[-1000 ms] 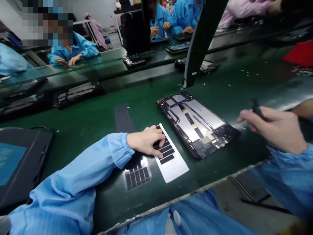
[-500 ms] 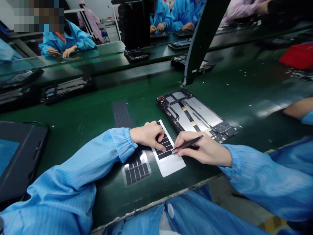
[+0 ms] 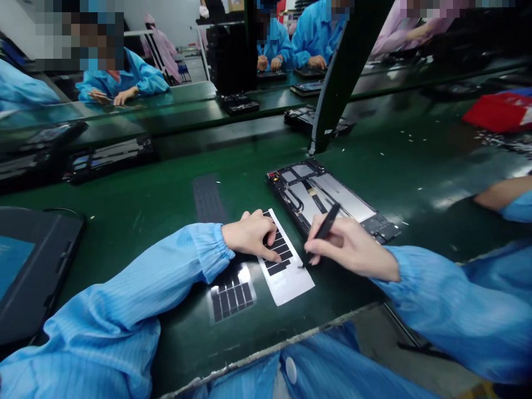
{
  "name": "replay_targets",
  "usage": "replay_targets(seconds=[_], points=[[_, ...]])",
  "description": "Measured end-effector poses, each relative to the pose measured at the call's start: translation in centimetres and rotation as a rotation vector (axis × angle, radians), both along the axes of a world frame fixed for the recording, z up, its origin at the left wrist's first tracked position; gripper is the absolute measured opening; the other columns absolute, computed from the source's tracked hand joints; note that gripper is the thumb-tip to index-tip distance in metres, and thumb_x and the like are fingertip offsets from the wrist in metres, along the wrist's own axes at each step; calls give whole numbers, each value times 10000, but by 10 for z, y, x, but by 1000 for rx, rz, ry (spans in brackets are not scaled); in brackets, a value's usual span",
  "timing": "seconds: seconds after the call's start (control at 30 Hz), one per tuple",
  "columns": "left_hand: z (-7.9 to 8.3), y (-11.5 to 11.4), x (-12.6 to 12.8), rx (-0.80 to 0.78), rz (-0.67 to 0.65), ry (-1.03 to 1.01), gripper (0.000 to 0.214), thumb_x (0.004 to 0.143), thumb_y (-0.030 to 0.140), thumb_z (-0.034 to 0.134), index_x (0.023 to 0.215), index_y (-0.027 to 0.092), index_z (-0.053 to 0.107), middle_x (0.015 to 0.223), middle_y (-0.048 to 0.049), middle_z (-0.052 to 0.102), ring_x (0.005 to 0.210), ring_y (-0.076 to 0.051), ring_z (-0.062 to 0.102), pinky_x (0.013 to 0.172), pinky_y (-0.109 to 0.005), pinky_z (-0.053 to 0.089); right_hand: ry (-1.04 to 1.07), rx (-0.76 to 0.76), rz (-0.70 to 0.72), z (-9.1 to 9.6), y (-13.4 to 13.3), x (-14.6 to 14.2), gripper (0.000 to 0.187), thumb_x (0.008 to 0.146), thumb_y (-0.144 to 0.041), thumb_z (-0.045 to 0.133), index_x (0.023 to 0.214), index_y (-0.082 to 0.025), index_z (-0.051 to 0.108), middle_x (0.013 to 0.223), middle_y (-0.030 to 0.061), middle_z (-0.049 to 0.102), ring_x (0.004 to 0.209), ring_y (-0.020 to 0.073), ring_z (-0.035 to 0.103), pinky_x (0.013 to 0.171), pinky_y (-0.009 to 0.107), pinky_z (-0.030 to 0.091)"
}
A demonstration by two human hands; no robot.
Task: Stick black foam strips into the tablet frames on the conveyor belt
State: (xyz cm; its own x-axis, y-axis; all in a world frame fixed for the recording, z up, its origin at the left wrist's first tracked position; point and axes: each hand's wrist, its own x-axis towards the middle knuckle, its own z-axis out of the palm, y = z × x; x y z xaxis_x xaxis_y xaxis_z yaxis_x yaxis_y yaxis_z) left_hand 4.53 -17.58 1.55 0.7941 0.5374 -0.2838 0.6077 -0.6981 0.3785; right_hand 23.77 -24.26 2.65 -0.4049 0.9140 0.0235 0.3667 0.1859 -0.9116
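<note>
My left hand (image 3: pixel 253 237) presses fingertips down on a white backing sheet (image 3: pixel 291 282) that carries several black strips (image 3: pixel 277 256). My right hand (image 3: pixel 353 248) pinches black tweezers (image 3: pixel 323 230), whose tip touches the sheet's right edge beside the lowest strips. An opened tablet (image 3: pixel 332 199) with bare metal plates and cables lies just behind my right hand. A second sheet of black strips (image 3: pixel 231 296) lies under my left wrist.
A dark strip (image 3: pixel 209 199) lies on the green belt behind my left hand. A black tray (image 3: pixel 37 266) sits at far left. A slanted black post (image 3: pixel 338 77) stands behind the tablet. Another person's arm (image 3: pixel 502 194) rests at right. Workers sit across.
My right hand swung in from the right to the sheet, then tilted the tweezers more upright with their tip at the sheet's edge. My left hand stayed on the strips.
</note>
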Motion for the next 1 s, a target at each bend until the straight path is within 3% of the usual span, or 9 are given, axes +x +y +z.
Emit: replay_targets(seconds=[0.1, 0.17, 0.27, 0.33, 0.73, 1.0], points=[[-3, -1, 2, 29, -28, -138, 335, 630, 455, 658, 635, 158, 502, 676, 4, 511, 745, -161, 428, 690, -273, 322, 91, 137, -243, 1, 23, 7, 228, 756, -358, 575, 689, -194, 432, 539, -17, 547, 509, 145, 593, 493, 245, 488], [-9, -4, 7, 94, 60, -381, 230, 709, 363, 599, 735, 161, 493, 735, -1, 514, 727, -142, 438, 699, -264, 355, 118, 251, -343, -5, 39, 8, 229, 768, -350, 560, 682, -202, 407, 506, -28, 536, 471, 142, 578, 466, 245, 479], [-21, -7, 15, 178, 213, -729, 181, 739, 195, 507, 894, 165, 418, 937, -44, 505, 858, -149, 457, 778, -270, 384, 106, 307, -353, -18, 53, 5, 231, 789, -340, 532, 667, -207, 388, 487, -33, 519, 429, 137, 558, 406, 235, 455], [-27, -7, 17, 172, 226, -814, 247, 713, 143, 492, 929, 171, 378, 1031, -66, 483, 938, -159, 449, 834, -287, 378, 89, 317, -336, -23, 54, 3, 230, 796, -328, 525, 658, -207, 386, 488, -31, 511, 422, 137, 556, 391, 234, 452], [-29, -6, 16, 157, 137, -821, 278, 690, 84, 478, 931, 180, 377, 1093, -61, 475, 976, -176, 428, 866, -317, 362, 47, 393, -304, -27, 53, 3, 216, 801, -261, 519, 638, -183, 401, 546, -18, 491, 409, 112, 535, 369, 222, 432], [-28, -7, 14, 165, 77, -781, 281, 674, 48, 426, 926, 171, 426, 973, -42, 514, 939, -168, 428, 853, -301, 387, -108, 779, -165, -26, 49, 2, 152, 786, -177, 504, 649, -173, 438, 592, 6, 458, 541, 120, 481, 499, 254, 386]])
